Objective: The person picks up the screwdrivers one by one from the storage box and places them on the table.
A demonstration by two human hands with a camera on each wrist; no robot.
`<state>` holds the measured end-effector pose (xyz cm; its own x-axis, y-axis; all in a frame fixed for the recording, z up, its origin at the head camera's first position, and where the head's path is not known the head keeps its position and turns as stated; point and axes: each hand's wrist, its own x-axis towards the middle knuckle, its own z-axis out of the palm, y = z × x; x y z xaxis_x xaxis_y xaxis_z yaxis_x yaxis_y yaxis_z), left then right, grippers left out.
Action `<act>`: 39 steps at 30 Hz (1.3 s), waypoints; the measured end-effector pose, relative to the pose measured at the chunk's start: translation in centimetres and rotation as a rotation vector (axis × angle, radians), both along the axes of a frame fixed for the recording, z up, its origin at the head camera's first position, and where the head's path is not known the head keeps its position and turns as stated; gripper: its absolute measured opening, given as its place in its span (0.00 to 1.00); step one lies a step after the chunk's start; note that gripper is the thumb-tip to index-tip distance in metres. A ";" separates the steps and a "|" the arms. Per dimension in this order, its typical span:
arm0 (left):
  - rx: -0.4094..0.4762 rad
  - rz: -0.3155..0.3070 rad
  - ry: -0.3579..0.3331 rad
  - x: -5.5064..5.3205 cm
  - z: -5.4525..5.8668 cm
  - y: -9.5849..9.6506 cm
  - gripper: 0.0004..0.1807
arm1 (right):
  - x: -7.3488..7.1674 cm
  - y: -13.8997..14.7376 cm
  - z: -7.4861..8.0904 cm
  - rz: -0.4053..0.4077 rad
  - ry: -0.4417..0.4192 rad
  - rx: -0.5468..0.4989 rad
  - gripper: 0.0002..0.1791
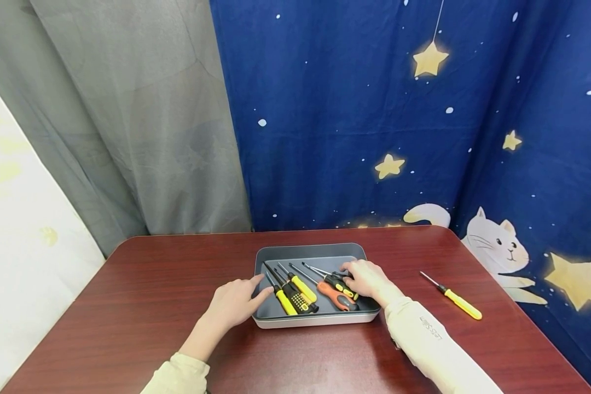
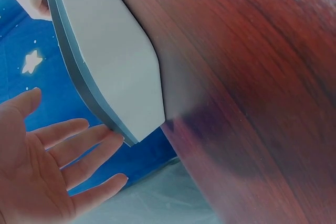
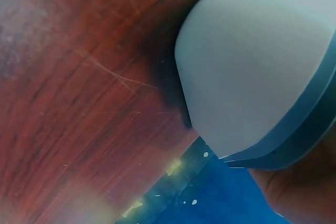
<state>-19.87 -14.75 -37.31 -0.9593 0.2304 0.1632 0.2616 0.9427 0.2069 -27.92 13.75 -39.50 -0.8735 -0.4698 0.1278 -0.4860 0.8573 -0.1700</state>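
Observation:
A shallow tray (image 1: 315, 323), dark inside and pale outside, holds several screwdrivers and other hand tools. My left hand (image 1: 233, 301) is at the tray's left side, fingers spread; in the left wrist view its fingertips (image 2: 113, 139) are right at the rim. Nearest it lies a yellow-handled screwdriver (image 1: 285, 301). My right hand (image 1: 369, 279) reaches over the right rim, fingers bent down beside dark-handled tools; I cannot tell whether it grips one. In the right wrist view the tray wall (image 3: 252, 66) hides most of that hand. An orange-and-grey-handled screwdriver (image 1: 331, 294) lies left of it.
Another yellow-handled screwdriver (image 1: 460, 303) lies on the reddish-brown table (image 1: 177, 284), right of the tray. Behind the table hang a grey curtain (image 1: 177, 137) and a blue curtain (image 1: 325, 137) with stars and a white cat.

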 end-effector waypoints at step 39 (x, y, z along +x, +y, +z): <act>0.013 0.001 0.007 0.1 0.2 0.0 0.29 | -1.2 -0.1 0.7 0.047 -0.094 0.010 0.06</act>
